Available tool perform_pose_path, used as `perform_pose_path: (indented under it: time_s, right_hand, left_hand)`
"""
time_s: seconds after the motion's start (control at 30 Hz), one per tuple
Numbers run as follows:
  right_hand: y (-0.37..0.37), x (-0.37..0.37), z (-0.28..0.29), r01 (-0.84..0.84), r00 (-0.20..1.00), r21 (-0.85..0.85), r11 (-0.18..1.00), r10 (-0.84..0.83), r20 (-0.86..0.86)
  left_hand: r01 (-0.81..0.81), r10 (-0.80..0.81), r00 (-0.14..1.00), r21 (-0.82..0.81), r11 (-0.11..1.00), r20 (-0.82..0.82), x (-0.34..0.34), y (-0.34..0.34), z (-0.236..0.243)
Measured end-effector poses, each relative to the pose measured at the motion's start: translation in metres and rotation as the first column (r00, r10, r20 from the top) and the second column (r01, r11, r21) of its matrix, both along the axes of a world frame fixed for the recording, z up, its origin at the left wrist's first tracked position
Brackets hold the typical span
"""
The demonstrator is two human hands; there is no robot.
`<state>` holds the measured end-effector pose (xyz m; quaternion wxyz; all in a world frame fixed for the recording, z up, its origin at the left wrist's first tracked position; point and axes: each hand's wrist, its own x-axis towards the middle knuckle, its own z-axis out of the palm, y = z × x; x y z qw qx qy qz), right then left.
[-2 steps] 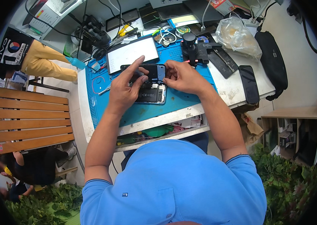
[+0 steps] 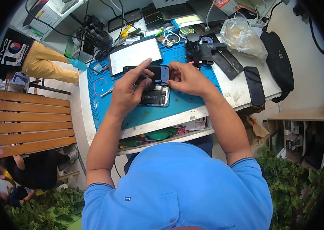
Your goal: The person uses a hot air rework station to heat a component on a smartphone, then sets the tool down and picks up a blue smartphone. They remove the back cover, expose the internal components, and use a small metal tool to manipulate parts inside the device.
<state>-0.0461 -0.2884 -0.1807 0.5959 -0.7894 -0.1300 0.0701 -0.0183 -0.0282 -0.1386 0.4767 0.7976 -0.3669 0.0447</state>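
Note:
An opened phone lies on the blue work mat [image 2: 131, 120], its body [image 2: 154, 97] showing a dark battery and inner parts. The detached screen panel [image 2: 163, 72] stands along the body's far edge, dark side toward me. With thumb and fingers, my right hand [image 2: 187, 78] pinches that panel's right edge. My left hand [image 2: 128, 90] hovers over the left part of the phone, index finger raised and the other fingers closed around a small greyish object, mostly hidden. The left end of the phone is covered by this hand.
Behind the phone lies a white-topped flat panel [image 2: 136, 55]. A black round-topped holder [image 2: 193, 48] stands at the mat's far right. Further right are a dark phone [image 2: 254, 86], a plastic bag [image 2: 242, 38] and a black pouch [image 2: 277, 61]. A slim tool [image 2: 107, 92] rests left.
My left index fingertip has shifted slightly right and down. The right hand and the phone look the same.

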Motion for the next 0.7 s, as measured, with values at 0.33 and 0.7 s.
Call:
perform_pose_path:
  time_s: [0.33, 0.7]
  right_hand:
    - [0.000, 0.000, -0.003, 0.012, 1.000, -0.015, 1.000, -0.012, 0.017]
    - [0.000, -0.001, 0.001, 0.011, 1.000, -0.031, 0.999, -0.011, -0.005]
  left_hand:
    - [-0.038, 0.025, 0.988, 0.078, 0.996, 0.152, 0.002, -0.001, 0.006]
    - [0.008, -0.030, 0.989, 0.155, 0.988, 0.143, 0.004, 0.001, 0.020]
